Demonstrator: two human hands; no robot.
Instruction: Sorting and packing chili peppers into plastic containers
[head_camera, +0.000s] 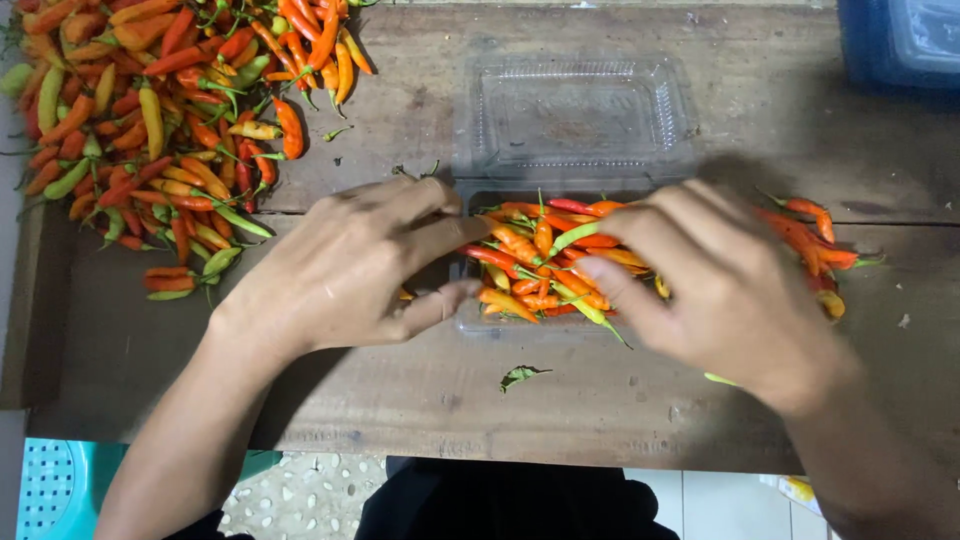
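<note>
My left hand (350, 265) and right hand (715, 280) rest on the chilli peppers (545, 265) heaped in the clear plastic clamshell tray (470, 318) at the middle of the bench (420, 390). Fingers on both are loosely curled, pressing and gripping nothing firmly. The hinged lid (575, 115) lies open on the far side. Risk: the heap stands above the rim, so peppers may spill or be crushed. Loose peppers (150, 130) lie far left, and a few (815, 245) lie to the right.
</note>
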